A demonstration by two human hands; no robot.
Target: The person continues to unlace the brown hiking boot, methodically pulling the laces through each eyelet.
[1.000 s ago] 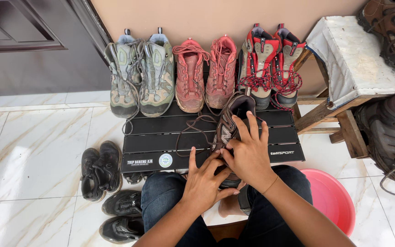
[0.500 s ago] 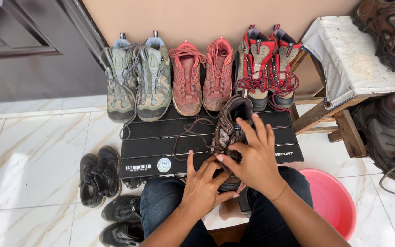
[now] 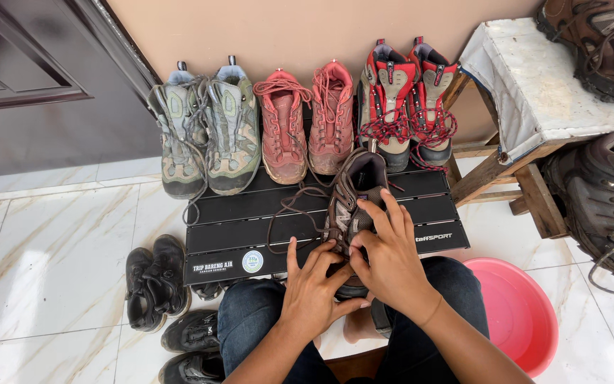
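The right hand [image 3: 391, 257] had slid lower on the brown shoe [image 3: 355, 195]. Its fingers lay spread over the tongue; the left hand [image 3: 313, 290] pinched a lace [image 3: 289, 210] beside it.

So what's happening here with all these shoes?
A seated person has both hands on a brown shoe lying on a black slatted panel. The left hand and right hand meet at its laces, which trail loose across the panel. Three pairs stand along the wall: grey-green, pink and red boots. A pink basin sits beside the person's knee.
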